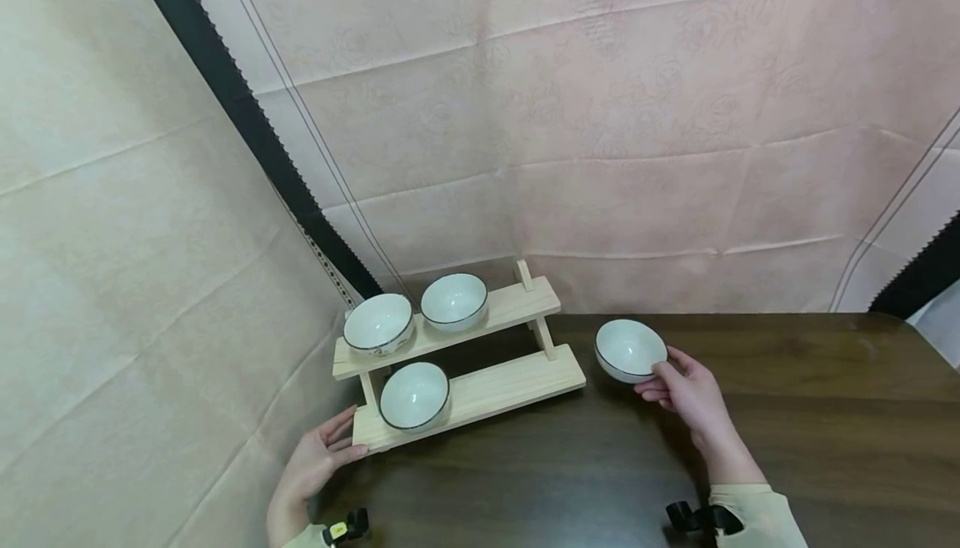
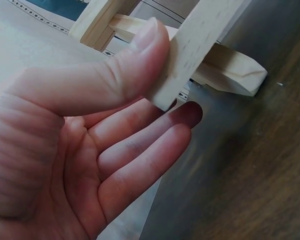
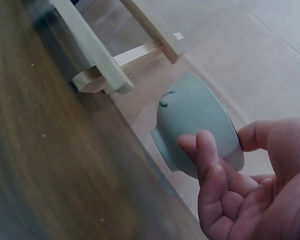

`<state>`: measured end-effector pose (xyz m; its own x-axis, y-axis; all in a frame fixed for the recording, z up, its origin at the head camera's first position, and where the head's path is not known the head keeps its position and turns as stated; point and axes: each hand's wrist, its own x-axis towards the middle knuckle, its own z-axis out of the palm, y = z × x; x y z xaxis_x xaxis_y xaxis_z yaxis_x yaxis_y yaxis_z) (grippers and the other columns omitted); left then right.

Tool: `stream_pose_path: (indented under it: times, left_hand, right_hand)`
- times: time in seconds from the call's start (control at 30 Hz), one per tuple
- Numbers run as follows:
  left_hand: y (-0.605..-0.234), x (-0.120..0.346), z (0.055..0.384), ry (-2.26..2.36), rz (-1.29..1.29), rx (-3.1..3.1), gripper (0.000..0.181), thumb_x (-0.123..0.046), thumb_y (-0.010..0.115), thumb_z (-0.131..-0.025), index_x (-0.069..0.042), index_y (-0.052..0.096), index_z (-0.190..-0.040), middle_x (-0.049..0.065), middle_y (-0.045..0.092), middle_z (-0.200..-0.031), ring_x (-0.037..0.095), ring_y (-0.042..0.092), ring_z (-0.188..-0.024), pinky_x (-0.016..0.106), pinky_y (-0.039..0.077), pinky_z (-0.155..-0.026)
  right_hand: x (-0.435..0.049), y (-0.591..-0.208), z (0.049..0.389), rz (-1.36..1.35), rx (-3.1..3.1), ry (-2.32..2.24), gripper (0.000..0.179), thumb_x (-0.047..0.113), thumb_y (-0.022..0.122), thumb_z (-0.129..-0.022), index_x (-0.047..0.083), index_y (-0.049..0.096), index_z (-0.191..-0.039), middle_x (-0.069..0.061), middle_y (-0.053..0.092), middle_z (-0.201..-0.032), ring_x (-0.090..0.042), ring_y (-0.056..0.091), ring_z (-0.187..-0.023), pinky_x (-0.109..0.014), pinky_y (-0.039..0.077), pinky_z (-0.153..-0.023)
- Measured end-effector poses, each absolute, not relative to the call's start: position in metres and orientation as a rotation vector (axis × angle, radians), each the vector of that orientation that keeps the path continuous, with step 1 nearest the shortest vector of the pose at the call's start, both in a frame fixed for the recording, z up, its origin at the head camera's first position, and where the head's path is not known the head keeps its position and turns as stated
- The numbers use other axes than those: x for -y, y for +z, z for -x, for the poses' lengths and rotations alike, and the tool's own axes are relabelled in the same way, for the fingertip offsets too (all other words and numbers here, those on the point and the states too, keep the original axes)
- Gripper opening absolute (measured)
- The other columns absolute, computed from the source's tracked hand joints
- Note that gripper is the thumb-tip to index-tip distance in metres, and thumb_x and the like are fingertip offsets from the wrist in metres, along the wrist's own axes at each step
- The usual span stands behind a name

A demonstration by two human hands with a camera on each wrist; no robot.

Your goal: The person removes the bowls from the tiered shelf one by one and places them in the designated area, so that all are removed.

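Note:
A two-tier wooden rack stands on the brown table. My left hand grips the left end of its lower board, thumb on one face and fingers around the other side. My right hand holds a white bowl by its near right side, thumb at the rim and fingers against the outside. In the right wrist view this bowl shows a small dark mark and is apart from the rack. Two white bowls stand on the upper tier, a left one and a middle one. Another bowl sits at the left of the lower tier.
The brown table extends right of the rack and in front of it. Behind hangs a pale pinkish cloth, and a cream cloth is at the left. A dark strip runs between them. Dark straps with clips are on both wrists.

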<state>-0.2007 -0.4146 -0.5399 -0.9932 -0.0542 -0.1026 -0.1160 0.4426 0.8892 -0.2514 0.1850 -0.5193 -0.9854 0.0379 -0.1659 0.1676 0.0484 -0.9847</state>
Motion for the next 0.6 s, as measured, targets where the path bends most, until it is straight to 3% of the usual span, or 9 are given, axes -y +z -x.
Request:
stream_pose_path:
  times: [0.6]
  left_hand:
    - [-0.541, 0.416, 0.200, 1.631, 0.138, -2.619, 0.085, -0.010, 0.088, -0.089, 0.003, 0.044, -0.160, 0.028, 0.047, -0.160, 0.040, 0.068, -0.125, 0.026, 0.058, -0.092]
  right_hand:
    - [-0.169, -0.531, 0.254, -0.298, -2.199, -2.118, 0.074, 0.014, 0.052, -0.109, 0.000, 0.013, -0.170, -0.008, 0.080, -0.087, -0.010, 0.077, -0.076, -0.023, 0.057, -0.065]
